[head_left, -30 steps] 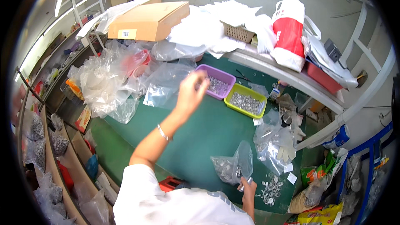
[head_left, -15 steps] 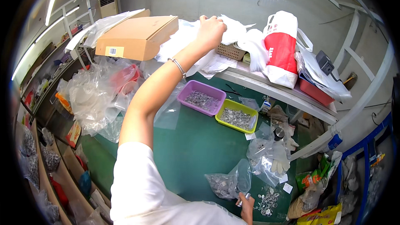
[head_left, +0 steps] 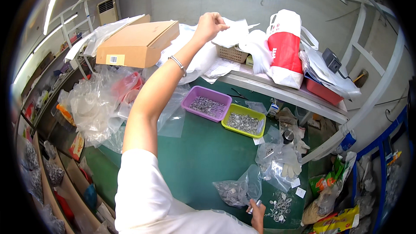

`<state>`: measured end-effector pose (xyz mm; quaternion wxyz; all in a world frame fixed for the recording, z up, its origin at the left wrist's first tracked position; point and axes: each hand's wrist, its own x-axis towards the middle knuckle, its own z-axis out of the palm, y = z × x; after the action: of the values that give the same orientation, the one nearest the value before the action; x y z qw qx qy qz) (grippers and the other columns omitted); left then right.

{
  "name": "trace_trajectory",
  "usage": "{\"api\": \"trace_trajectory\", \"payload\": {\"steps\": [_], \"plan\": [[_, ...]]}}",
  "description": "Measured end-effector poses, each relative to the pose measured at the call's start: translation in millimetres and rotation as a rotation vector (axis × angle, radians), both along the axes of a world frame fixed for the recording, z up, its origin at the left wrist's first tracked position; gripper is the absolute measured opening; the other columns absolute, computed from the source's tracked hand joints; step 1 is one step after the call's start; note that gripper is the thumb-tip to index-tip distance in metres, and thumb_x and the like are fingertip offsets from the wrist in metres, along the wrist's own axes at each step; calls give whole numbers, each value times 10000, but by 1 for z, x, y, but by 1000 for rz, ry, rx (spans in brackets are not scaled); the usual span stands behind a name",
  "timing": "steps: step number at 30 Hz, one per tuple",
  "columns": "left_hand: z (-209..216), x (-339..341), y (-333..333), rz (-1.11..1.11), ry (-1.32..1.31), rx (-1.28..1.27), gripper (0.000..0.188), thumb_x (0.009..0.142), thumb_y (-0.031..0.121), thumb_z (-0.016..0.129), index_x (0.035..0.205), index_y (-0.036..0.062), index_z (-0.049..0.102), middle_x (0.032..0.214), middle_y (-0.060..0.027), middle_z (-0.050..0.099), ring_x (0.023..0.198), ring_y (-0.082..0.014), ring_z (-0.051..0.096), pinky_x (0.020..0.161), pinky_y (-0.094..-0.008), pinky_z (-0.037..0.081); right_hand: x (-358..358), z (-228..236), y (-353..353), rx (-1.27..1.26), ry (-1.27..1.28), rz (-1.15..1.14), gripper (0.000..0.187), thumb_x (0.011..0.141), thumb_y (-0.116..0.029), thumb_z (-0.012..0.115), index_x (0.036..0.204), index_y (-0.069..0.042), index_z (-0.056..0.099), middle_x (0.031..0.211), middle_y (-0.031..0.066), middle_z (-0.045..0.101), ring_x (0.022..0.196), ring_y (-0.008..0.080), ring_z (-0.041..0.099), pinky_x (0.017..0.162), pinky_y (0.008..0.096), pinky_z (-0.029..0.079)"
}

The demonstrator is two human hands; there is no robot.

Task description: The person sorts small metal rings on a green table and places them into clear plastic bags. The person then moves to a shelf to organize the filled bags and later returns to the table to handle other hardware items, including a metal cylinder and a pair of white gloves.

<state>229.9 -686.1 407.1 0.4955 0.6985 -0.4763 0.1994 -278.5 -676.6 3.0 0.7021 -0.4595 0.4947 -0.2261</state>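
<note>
Left hand: fingers curled at the papers — grip cannot be determined. Right hand: forearm cut off, closed around a silver piece beside the bag — green tabletop, grey wall beyond.

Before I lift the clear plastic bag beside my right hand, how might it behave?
The clear plastic bag will likely flop: its film is creased. It may feel heavy: grey, metallic-looking pieces fill its left end.

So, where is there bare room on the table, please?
Bare: the middle of the table, bordered by the purple tray and lime tray beyond, the parts bag nearer, the white sleeve at left. Crowded: the right edge, with bags, glove and loose parts; also the far left, under heaped clear plastic.
</note>
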Motion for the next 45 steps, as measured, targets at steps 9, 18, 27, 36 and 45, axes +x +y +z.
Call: {"api": "trace_trajectory", "payload": {"steps": [9,18,27,36,45], "plan": [[47,-43,20,169,-335,-220,76,709,39,672,770,-3,654,689,-71,612,613,-135,572,584,-239,460,0,1,1,4,-1,19,173,745,-110,674,723,16,557,552,71,534,420,142,504,388,256,402],[-27,-209,59,-366,-405,-118,240,609,67,757,613,14,523,593,-61,491,518,-156,482,479,-273,392,-4,13,-2,-38,1,10,182,751,-143,682,706,-17,558,533,44,524,415,119,484,391,246,360],[-261,-259,45,-337,147,324,287,626,144,737,649,25,477,640,-101,496,564,-305,520,482,-372,414,16,21,7,-50,-66,-278,210,811,-223,628,800,-28,550,534,23,495,416,107,472,393,226,363],[-281,-341,36,-770,-18,250,217,642,37,697,664,27,482,627,-99,485,497,-278,515,425,-341,411,30,105,9,-138,-315,-306,177,838,-141,580,907,20,556,565,35,507,438,93,466,391,218,367],[-294,-376,6,-959,189,321,187,666,54,702,663,10,520,638,-103,504,482,-228,501,438,-315,395,-14,82,-8,-83,-309,-552,136,831,-136,579,822,-1,562,554,42,509,428,115,472,394,228,370]]}}
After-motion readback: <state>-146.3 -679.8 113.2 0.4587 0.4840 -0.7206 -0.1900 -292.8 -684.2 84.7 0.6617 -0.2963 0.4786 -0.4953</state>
